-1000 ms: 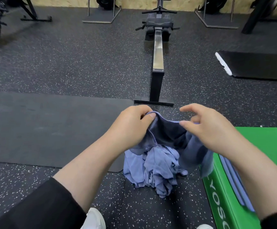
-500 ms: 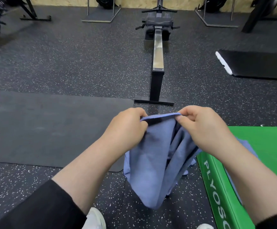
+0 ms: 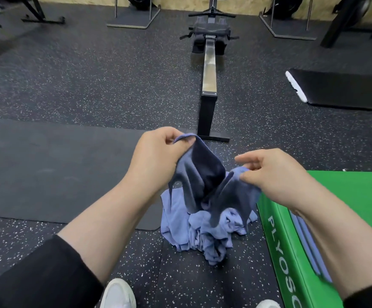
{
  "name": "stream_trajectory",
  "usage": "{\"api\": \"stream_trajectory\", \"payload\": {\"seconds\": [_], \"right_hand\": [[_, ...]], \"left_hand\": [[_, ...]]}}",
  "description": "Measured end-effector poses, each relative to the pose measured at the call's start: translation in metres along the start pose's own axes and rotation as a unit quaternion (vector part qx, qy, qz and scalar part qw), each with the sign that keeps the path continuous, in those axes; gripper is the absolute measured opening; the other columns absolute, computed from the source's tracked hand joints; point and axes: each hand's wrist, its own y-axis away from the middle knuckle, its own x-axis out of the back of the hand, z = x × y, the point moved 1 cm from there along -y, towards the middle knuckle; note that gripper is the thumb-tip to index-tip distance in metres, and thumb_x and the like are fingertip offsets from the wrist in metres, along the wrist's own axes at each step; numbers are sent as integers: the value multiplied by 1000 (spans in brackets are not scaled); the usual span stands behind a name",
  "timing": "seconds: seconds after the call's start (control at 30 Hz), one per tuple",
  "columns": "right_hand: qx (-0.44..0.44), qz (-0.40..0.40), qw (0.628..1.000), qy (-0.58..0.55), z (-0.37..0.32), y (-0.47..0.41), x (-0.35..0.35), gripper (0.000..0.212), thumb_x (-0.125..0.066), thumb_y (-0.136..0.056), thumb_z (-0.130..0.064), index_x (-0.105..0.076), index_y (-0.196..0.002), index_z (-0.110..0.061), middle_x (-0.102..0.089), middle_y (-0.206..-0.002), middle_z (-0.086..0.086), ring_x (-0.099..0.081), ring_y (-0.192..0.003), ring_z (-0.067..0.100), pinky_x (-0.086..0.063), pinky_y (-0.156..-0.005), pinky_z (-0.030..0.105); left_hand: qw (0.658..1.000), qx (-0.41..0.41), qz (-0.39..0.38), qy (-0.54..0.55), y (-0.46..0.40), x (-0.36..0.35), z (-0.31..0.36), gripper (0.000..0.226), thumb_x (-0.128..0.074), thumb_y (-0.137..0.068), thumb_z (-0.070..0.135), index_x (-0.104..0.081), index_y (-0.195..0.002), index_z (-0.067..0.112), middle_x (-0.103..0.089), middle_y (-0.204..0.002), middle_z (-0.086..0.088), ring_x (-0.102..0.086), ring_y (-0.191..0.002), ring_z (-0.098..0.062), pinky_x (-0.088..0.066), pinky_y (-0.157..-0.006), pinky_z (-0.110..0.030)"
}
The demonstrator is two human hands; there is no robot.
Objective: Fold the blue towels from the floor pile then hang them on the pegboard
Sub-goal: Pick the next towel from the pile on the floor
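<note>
Blue terry cloth sags between my two hands: the towel [image 3: 205,181] I have lifted hangs in a slack V, its low point dipping toward the floor pile [image 3: 202,232] straight below at six o'clock of the hands. My left hand [image 3: 156,161] pinches one end of the hem between thumb and curled fingers, held higher and farther out at about eleven o'clock; my right hand [image 3: 271,174] pinches the other bunched end between thumb and forefinger, lower and at about three o'clock. So the towel's long axis runs left to right between the hands, tilted down toward the right, and the hands are only a little apart, which leaves the cloth loose. I judge that the next move turns on drawing the hands apart along that axis to pull the edge taut before folding. Folded blue towels [image 3: 307,243] lie on the green plyo box [image 3: 347,196] at four o'clock, nearer my right hand. A rowing machine [image 3: 209,70] stands at twelve o'clock. No pegboard is in view.
</note>
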Motion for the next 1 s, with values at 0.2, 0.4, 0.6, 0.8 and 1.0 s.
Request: {"api": "stream_trajectory", "payload": {"seconds": [0.2,0.4,0.6,0.8,1.0], "right_hand": [[-46,-8,993,108,8,-4,8,19,-77,-86,-27,-75,-105,-26,-74,-97,-5,-69,-89,16,-53,-82,31],[71,-3,997,-39,-4,2,10,29,-66,-91,-5,-74,-102,-30,-72,-90,-9,-63,-80,3,-46,-72,19],[38,-15,999,-20,-2,0,5,33,-67,-86,-5,-75,-110,-27,-74,-89,-11,-67,-78,8,-54,-76,28],[-34,-16,986,162,7,-2,5,20,-73,-86,-22,-67,-69,-29,-74,-77,-1,-70,-74,20,-53,-69,31],[54,-15,997,47,-6,4,8,21,-67,-88,-9,-72,-90,-29,-69,-85,-12,-63,-79,2,-45,-70,19]], "left_hand": [[998,-10,48,-24,-4,5,-1,44,-62,-97,34,-47,-69,3,-37,-60,1,-30,-58,-13,-23,-53,-31],[1000,19,14,-4,-3,4,-5,42,-63,-97,34,-49,-63,13,-37,-61,2,-31,-61,-15,-24,-58,-31],[999,35,-11,15,-2,0,-8,41,-62,-96,36,-56,-67,8,-43,-63,-7,-36,-64,-15,-30,-64,-32],[999,32,3,24,-4,0,-10,19,-65,-93,35,-73,-81,22,-71,-77,-14,-54,-66,-15,-43,-67,-33],[1000,29,1,-11,-4,0,-9,23,-64,-95,34,-73,-79,21,-72,-76,-7,-56,-63,-14,-45,-67,-32]]}}
